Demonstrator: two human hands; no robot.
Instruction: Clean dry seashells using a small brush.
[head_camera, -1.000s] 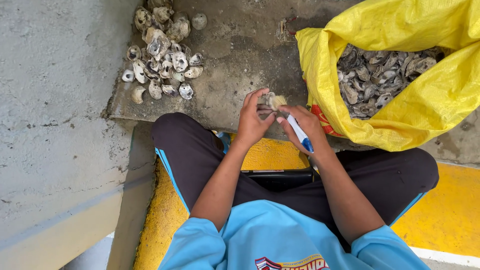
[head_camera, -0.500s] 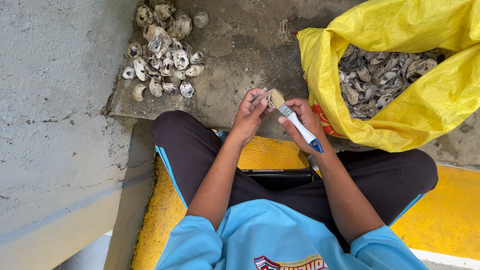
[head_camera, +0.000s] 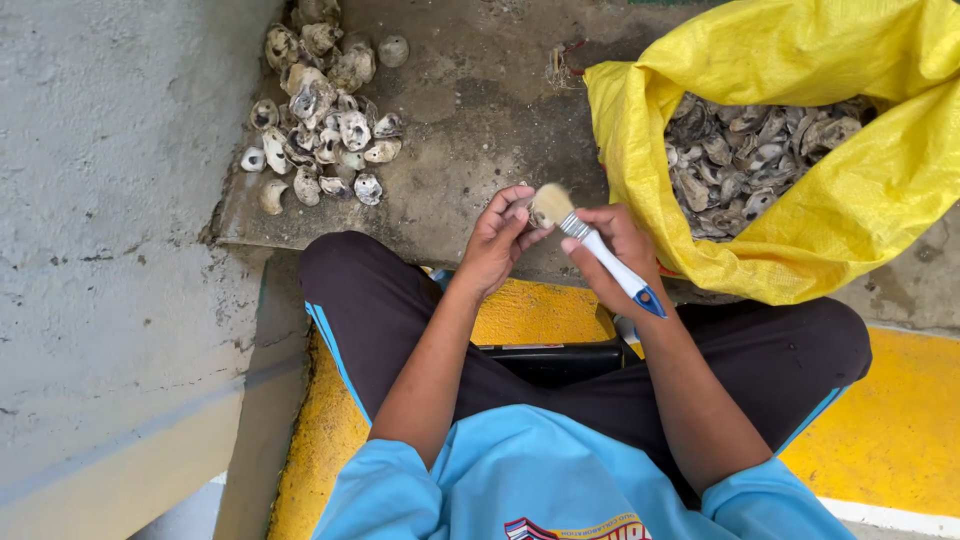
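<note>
Pinching a shell (head_camera: 522, 208) at frame centre, the left hand (head_camera: 497, 243) meets the brush (head_camera: 597, 246) gripped by the right hand (head_camera: 615, 250), bristles touching the fingertips.

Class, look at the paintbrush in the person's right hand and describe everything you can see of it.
The paintbrush is small, with a white handle tipped blue at its end, a shiny metal ferrule and pale tan bristles. The right hand grips the handle, tilted so the blue end points down-right toward the person. Its bristles press against a small shell pinched in the left hand, above the grey concrete slab.
</note>
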